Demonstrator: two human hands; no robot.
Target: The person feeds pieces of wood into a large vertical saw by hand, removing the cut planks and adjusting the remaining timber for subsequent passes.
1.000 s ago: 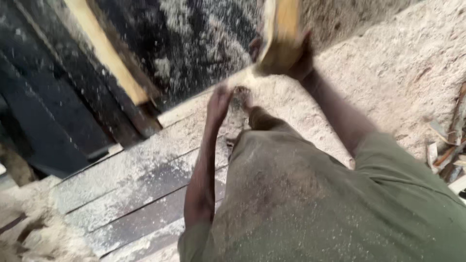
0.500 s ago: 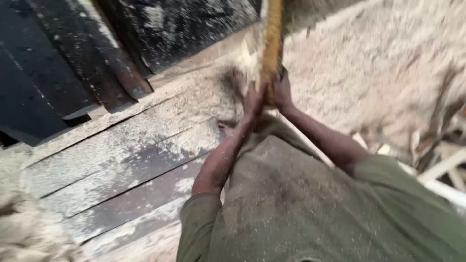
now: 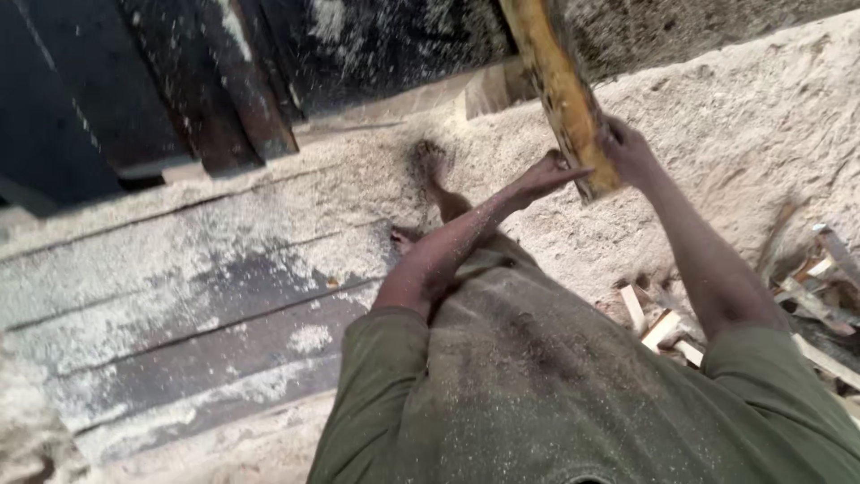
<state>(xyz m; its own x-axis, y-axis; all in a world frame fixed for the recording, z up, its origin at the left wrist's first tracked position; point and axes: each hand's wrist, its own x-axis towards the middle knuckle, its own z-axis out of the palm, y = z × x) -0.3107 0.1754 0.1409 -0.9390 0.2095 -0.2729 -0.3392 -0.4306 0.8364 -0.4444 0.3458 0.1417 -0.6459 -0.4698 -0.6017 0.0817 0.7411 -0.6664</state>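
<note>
The right hand (image 3: 627,148) is clenched round the lower end of a yellowish wooden plank (image 3: 560,85); its fingers wrap the far side of the wood, so only the back of the hand and the knuckles show; the plank stands tilted, its top leaning left and running out of the upper edge of the view, its bottom end just below the grip. The left hand (image 3: 546,175) lies against the plank's near face from the left, fingers stretched out flat and close together, pressing rather than curling; whether the fingertips hook the edge cannot be told. Both forearms rise from olive green sleeves (image 3: 376,358) dusted with sawdust; beneath them spreads a heap of pale sawdust (image 3: 717,116); to the left lie dark floor planks (image 3: 179,296) powdered with the same dust; offcuts of wood (image 3: 663,327) lie at the right by the elbow.
</note>
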